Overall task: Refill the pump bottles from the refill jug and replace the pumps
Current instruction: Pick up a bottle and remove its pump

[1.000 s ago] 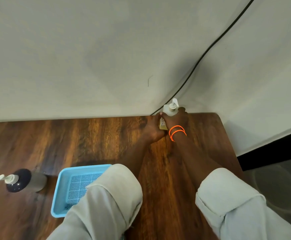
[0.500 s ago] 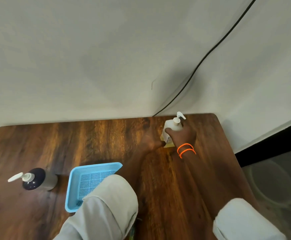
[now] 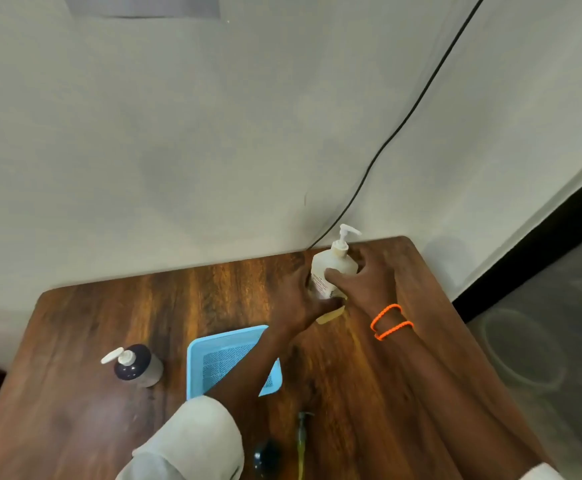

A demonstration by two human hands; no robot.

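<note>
Both hands are reaching forward to the far right corner of the tabletop (image 3: 109, 427), arms stretched out from rolled pale sleeves. Right hand (image 3: 369, 282) is wrapping its thumb and fingers around the cream pump bottle (image 3: 332, 268), thumb lying across the label side, with two orange bands (image 3: 389, 322) sitting on the wrist behind it. Left hand (image 3: 303, 299) is curling against the bottle's lower left side, its thumb pressing along the base. That bottle is standing between the two hands, tilted a little, its white pump (image 3: 346, 233) pointing up and to the right, away from both hands.

Behind the left hand and under its forearm, a blue plastic tray (image 3: 213, 362) is lying on the wood, partly hidden by the arm. Well to the left of both hands, a dark pump bottle (image 3: 137, 365) is standing with its white nozzle turned left. Near the elbows, close to the body, a dark round thing (image 3: 265, 455) and a thin yellowish tube (image 3: 301, 441) are lying blurred. Beyond the hands, a black cable (image 3: 400, 126) is running down the wall to the corner.
</note>
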